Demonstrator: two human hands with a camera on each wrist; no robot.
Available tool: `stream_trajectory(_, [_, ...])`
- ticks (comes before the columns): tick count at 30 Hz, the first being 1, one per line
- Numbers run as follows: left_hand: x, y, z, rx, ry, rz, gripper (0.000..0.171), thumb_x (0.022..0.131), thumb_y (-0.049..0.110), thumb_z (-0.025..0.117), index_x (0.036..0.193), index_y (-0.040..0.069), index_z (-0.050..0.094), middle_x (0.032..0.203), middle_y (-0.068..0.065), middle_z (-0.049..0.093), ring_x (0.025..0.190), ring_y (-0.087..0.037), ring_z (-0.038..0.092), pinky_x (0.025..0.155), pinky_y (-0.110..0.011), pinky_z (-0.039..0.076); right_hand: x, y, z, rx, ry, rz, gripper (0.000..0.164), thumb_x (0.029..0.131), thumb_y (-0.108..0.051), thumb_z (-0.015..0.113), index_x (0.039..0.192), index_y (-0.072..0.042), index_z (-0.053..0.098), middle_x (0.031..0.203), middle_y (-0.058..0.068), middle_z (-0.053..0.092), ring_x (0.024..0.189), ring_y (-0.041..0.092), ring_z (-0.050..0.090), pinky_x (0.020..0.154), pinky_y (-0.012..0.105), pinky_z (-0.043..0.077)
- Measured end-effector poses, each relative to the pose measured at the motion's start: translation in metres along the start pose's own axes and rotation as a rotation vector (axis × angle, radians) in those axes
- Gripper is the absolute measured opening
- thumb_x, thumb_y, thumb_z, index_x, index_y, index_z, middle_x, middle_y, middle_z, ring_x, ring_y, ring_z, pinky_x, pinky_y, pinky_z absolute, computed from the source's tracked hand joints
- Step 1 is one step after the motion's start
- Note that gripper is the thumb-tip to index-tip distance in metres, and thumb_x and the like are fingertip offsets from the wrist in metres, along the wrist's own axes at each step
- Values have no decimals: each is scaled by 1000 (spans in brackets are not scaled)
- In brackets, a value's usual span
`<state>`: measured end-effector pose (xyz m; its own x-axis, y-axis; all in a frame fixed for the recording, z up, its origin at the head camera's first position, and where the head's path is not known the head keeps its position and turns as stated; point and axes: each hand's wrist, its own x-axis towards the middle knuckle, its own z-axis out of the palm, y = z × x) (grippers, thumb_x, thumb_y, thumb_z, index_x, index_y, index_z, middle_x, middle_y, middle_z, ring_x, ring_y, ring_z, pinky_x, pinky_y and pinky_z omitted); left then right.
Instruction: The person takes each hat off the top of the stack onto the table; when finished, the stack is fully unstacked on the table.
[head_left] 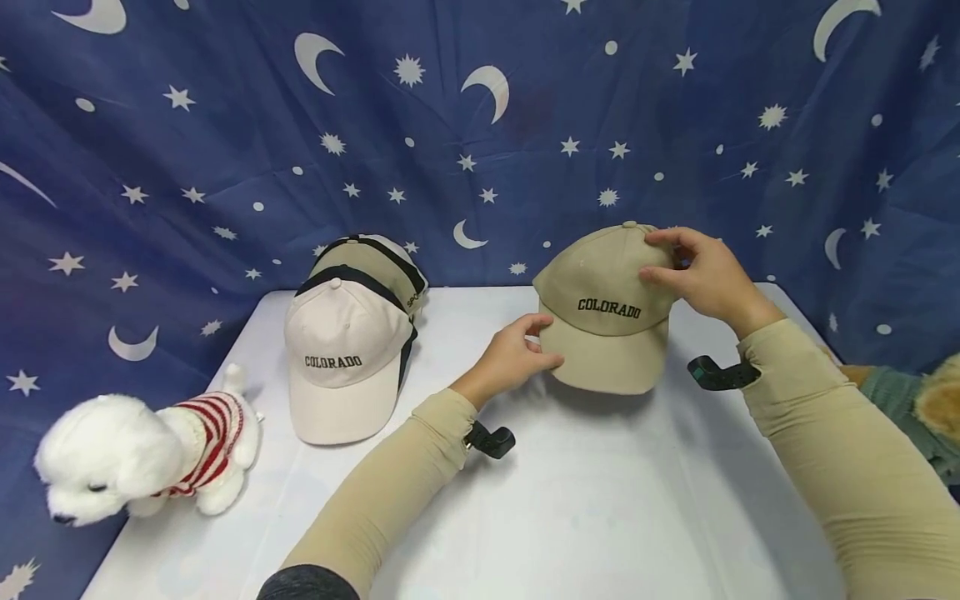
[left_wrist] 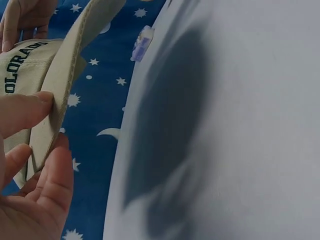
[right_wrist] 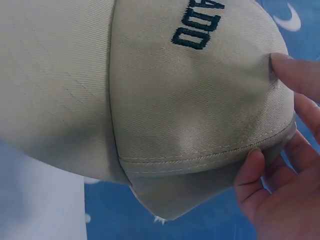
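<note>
A khaki baseball cap (head_left: pixel 603 287) with COLORADO in dark letters is held above the white table, its front facing me and brim down. My left hand (head_left: pixel 512 354) pinches the left edge of the brim; in the left wrist view the brim (left_wrist: pixel 62 82) lies between thumb and fingers. At the crown's right side, my right hand (head_left: pixel 705 275) grips the cloth. The right wrist view shows that hand's fingertips (right_wrist: pixel 252 160) pressing the crown (right_wrist: pixel 195 110) near its lower seam. The inside of the cap is hidden.
Several stacked caps stand on the table (head_left: pixel 600 508) at left, a pale COLORADO cap (head_left: pixel 341 342) in front. A white plush dog (head_left: pixel 112 454) in a striped top sits at the left edge. Another plush toy (head_left: pixel 915 408) shows behind my right arm. A blue starry curtain (head_left: pixel 525 125) hangs behind.
</note>
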<state>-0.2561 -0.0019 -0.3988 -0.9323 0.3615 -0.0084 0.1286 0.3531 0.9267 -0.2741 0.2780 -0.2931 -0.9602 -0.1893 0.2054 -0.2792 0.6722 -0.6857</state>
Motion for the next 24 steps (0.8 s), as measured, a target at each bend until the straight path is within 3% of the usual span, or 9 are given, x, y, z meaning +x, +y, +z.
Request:
stream_trajectory(7, [25, 2, 25, 2, -5, 5, 63, 84, 16, 81, 140, 9, 54, 128, -7, 58, 95, -13, 64, 76, -25, 51, 6, 22, -14, -28, 22, 53, 56, 95, -31, 71, 141, -5, 53, 139, 17, 51, 116, 30, 51, 76, 18, 42])
stream_trajectory(11, [38, 1, 39, 33, 24, -2, 62, 84, 18, 81, 140, 10, 55, 127, -6, 60, 99, -14, 60, 82, -24, 48, 14, 34, -20, -42, -1, 75, 57, 95, -31, 70, 142, -4, 52, 139, 20, 51, 119, 33, 50, 78, 21, 42])
stream_trajectory(16, [51, 2, 56, -12, 65, -32, 61, 84, 14, 81, 140, 9, 56, 124, -5, 61, 97, -12, 59, 80, -23, 48, 21, 49, -26, -51, -10, 106, 59, 96, -34, 70, 143, -4, 50, 140, 20, 50, 119, 32, 49, 85, 28, 42])
stream_trajectory(24, [64, 8, 75, -61, 63, -88, 61, 86, 13, 78, 142, 6, 55, 121, -4, 62, 107, -16, 58, 83, -23, 47, 24, 73, -32, -19, 10, 138, 57, 96, -32, 69, 141, -2, 51, 137, 17, 49, 108, 21, 48, 71, 16, 44])
